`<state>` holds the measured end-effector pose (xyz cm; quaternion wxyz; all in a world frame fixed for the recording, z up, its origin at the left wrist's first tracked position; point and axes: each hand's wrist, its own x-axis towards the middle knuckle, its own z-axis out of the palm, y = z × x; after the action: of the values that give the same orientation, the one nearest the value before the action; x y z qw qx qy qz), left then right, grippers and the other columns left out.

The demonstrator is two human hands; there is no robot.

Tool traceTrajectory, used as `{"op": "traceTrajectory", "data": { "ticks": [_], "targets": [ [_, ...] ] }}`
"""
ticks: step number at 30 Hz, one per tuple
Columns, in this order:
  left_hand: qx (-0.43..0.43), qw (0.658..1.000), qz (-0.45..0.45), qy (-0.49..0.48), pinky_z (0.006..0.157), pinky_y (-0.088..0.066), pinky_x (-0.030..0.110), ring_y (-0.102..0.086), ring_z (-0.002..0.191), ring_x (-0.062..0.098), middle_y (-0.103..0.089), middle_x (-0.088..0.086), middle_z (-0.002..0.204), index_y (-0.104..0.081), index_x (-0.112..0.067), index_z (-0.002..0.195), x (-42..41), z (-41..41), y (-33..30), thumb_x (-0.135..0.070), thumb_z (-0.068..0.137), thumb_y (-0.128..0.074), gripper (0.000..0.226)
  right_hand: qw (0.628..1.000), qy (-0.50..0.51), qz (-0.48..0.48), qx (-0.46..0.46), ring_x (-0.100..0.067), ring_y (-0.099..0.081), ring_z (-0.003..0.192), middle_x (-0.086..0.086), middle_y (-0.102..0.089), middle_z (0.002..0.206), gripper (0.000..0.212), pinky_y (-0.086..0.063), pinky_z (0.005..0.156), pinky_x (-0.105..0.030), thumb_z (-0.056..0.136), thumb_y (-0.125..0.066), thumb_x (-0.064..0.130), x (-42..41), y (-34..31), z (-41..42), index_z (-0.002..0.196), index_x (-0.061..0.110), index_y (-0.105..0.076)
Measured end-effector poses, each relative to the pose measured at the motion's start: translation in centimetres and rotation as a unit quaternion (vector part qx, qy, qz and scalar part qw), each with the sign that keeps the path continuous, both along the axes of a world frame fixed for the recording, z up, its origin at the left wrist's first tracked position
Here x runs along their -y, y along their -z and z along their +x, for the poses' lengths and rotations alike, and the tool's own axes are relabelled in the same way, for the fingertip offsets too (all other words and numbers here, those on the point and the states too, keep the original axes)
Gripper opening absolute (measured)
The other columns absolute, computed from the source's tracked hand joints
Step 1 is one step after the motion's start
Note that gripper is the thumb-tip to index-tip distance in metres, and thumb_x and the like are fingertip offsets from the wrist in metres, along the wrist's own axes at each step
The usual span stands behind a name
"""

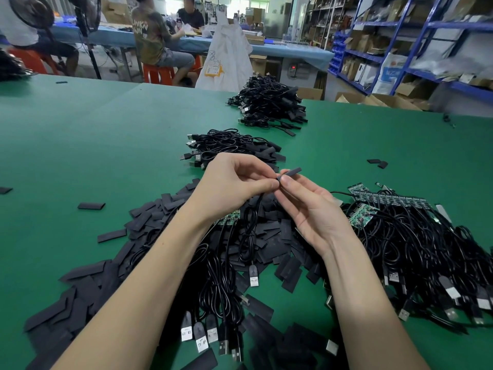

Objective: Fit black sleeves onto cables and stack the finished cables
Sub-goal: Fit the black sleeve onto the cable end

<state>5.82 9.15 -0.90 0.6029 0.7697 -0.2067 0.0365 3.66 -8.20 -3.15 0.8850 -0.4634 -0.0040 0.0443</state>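
Two hands up over the loose sleeve heap [165,209] | left hand [229,188] and right hand [312,209] both pinch one black sleeve [290,173] | risk: flat sleeve mouth snags the board, or the cable [250,228] slips free | hidden: board end behind the fingers | finished stack [229,148] waits beyond.

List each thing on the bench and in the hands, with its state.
Left hand: grip pinches the sleeve's near end.
Right hand: grip pinches the same sleeve.
Sleeve: held above the table, tilted.
Loose sleeves: scattered flat.
Bare cables: tangled heap, circuit boards uncovered.
Near stack: sleeved cables piled.
Far stack: sleeved cables piled.
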Motion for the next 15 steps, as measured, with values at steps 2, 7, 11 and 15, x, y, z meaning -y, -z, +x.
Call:
{"op": "traceTrajectory", "data": {
  "ticks": [2, 7, 11, 15],
  "targets": [
    [0.0, 1.0, -0.004, -0.002, 0.071, -0.056, 0.02, -0.073, 0.071, 0.011, -0.077, 0.005, 0.079, -0.077, -0.01, 0.089, 0.07, -0.03, -0.03, -0.01, 0.08, -0.085, 0.012, 1.0, -0.001, -0.006, 0.0, -0.014, -0.074, 0.097, -0.008, -0.077, 0.103, 0.013, -0.058, 0.077, -0.019, 0.074, -0.077, 0.01, 0.05, -0.09, 0.02, 0.085, 0.012, -0.083],
    [-0.033, 0.999, -0.028, 0.013, 0.073, -0.056, 0.02, -0.073, 0.073, 0.013, -0.078, 0.007, 0.083, -0.071, -0.01, 0.09, 0.28, -0.09, -0.14, -0.005, 0.08, -0.083, 0.016, 1.0, 0.026, 0.01, -0.001, -0.016, -0.075, 0.094, -0.012, -0.077, 0.104, 0.023, -0.059, 0.075, -0.02, 0.074, -0.077, 0.009, 0.02, -0.15, 0.01, 0.097, 0.01, -0.079],
    [-0.039, 0.999, -0.029, 0.002, 0.068, -0.053, 0.015, -0.072, 0.069, 0.01, -0.077, 0.007, 0.079, -0.071, -0.01, 0.089, 0.32, -0.18, -0.1, -0.007, 0.08, -0.083, 0.015, 0.997, 0.058, -0.013, 0.039, -0.02, -0.074, 0.1, -0.011, -0.077, 0.108, 0.033, -0.059, 0.08, -0.025, 0.085, -0.074, 0.011, -0.1, -0.23, 0.0, 0.117, 0.02, -0.069],
    [-0.045, 0.998, -0.034, 0.004, 0.066, -0.051, 0.015, -0.07, 0.068, 0.008, -0.076, 0.005, 0.076, -0.071, -0.012, 0.087, 0.41, -0.15, -0.12, -0.007, 0.08, -0.083, 0.015, 0.995, 0.082, -0.024, 0.056, -0.019, -0.074, 0.096, -0.012, -0.077, 0.107, 0.024, -0.059, 0.079, -0.025, 0.086, -0.074, 0.011, -0.47, -0.48, -0.12, 0.104, 0.026, -0.077]
  ]
}}
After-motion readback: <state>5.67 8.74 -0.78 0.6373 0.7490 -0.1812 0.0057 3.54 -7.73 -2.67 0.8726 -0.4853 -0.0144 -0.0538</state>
